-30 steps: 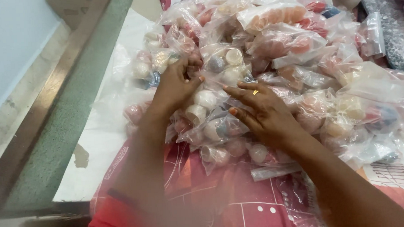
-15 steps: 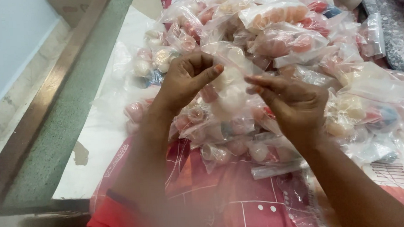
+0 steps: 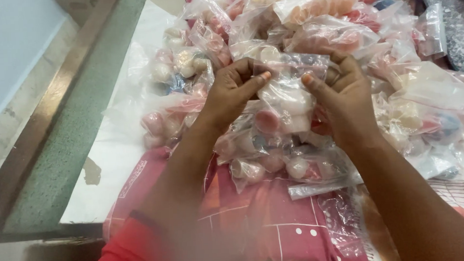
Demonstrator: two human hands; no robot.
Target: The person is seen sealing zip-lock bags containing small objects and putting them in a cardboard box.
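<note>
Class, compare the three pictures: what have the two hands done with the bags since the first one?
Both hands rose off the pile. The left hand and right hand now pinch the top of one clear bag of small round pieces, lifted off the heap. The pile of bags and pink cloth stayed put.

Both hands (image 3: 287, 89) raised, fingertips pinched.

Soft, even light over a hazy, slightly washed-out view.

Brightness is moderate, with no hard shadows; only faint shading sits under the left hand (image 3: 230, 91) and right hand (image 3: 342, 97). Pale glare streaks the clear plastic bags (image 3: 310, 17) across the upper middle and right of the frame (their contents look milky through it). The red sleeve (image 3: 125, 252) at lower left is heavily blurred, and the forearms near the bottom edge are soft too.
</note>
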